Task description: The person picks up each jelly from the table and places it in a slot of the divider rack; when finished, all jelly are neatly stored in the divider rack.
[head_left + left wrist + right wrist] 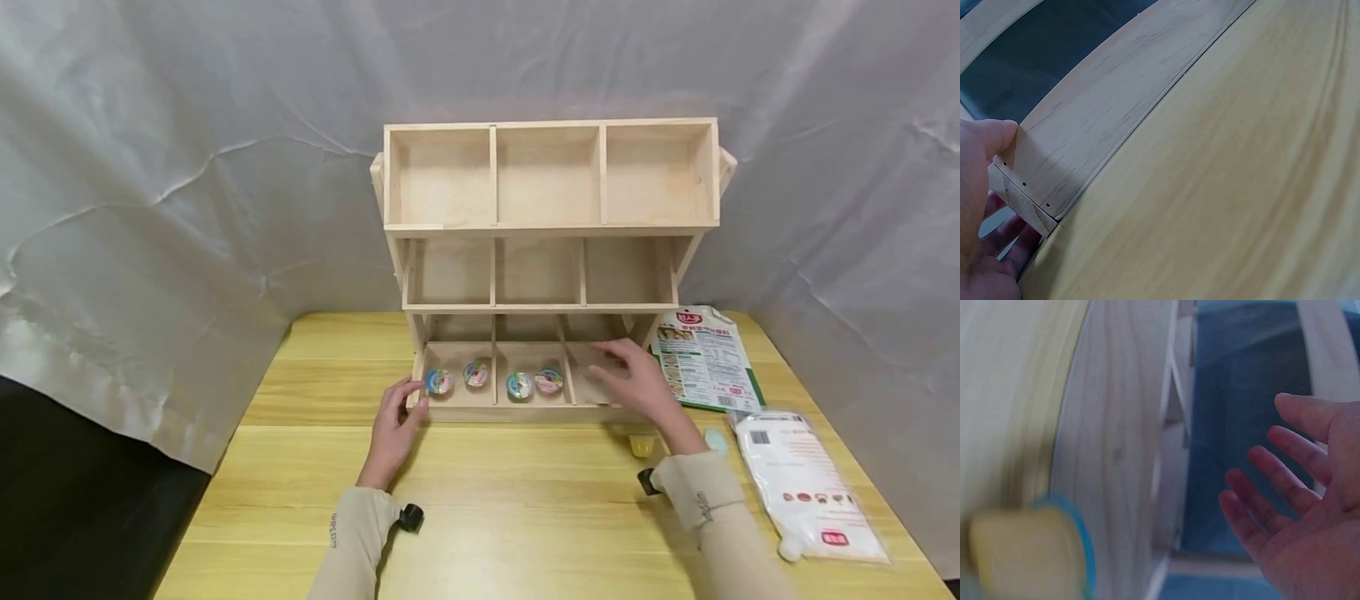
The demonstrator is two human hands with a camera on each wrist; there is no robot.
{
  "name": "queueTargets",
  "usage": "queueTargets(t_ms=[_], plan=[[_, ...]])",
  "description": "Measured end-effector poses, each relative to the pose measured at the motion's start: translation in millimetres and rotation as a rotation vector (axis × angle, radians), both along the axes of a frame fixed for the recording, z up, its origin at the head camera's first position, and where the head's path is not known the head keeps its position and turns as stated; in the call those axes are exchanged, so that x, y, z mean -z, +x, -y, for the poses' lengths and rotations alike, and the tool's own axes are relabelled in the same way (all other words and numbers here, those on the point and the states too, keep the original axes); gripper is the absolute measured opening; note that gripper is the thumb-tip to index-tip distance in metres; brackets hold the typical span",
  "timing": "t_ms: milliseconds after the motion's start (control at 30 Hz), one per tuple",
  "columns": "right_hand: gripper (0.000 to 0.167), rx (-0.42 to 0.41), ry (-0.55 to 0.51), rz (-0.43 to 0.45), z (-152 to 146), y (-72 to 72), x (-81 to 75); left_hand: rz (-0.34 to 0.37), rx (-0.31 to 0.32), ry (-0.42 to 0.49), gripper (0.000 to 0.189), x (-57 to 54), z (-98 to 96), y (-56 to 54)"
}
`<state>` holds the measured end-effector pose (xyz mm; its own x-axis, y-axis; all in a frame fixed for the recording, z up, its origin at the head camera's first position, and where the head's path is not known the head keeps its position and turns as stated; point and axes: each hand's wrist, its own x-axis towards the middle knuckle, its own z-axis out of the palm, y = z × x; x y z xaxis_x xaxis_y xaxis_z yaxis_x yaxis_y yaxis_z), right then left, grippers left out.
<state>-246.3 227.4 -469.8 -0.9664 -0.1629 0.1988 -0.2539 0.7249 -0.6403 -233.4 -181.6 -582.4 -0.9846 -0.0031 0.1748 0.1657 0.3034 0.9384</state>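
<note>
A three-tier wooden rack (551, 227) with divided compartments stands at the back of the table. My left hand (393, 425) grips the front left corner of its bottom tray (1079, 119), thumb at the top edge and fingers round the outer side. Two small jelly cups with printed lids (438, 382) sit in the tray's left compartment, and two more jelly cups (519, 385) in the middle one. My right hand (633, 379) hovers over the right compartment, fingers spread and holding nothing. A yellow jelly cup (641, 446) lies on the table below the right wrist.
At the right lie a green and white printed packet (708, 358) and a white plastic bag (810, 492) with a capped spout. Next to the bag is a pale green round piece (716, 440). A grey curtain (187, 208) hangs close behind the rack.
</note>
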Motion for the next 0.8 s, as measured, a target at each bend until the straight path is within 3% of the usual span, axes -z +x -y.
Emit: queueTargets(t_ms=[167, 433, 567, 800], plan=[[0.043, -0.031, 0.006, 0.001, -24, 26.6, -5.0, 0.001, 0.003, 0.006, 0.039, -0.9, 0.4, 0.0], [0.041, -0.017, 0.106, 0.082, -50, 71.5, 13.7, -0.002, 0.006, 0.006, 0.039, -1.5, 0.3, 0.0], [0.039, -0.022, 0.107, 0.111, -54, 79.5, 24.5, -0.004, -0.001, 0.011, 0.037, -2.3, 1.1, -0.2], [0.027, -0.034, 0.085, 0.117, -51, 78.5, 38.2, 0.008, 0.005, 0.007, 0.038, -0.7, 0.4, 0.3]])
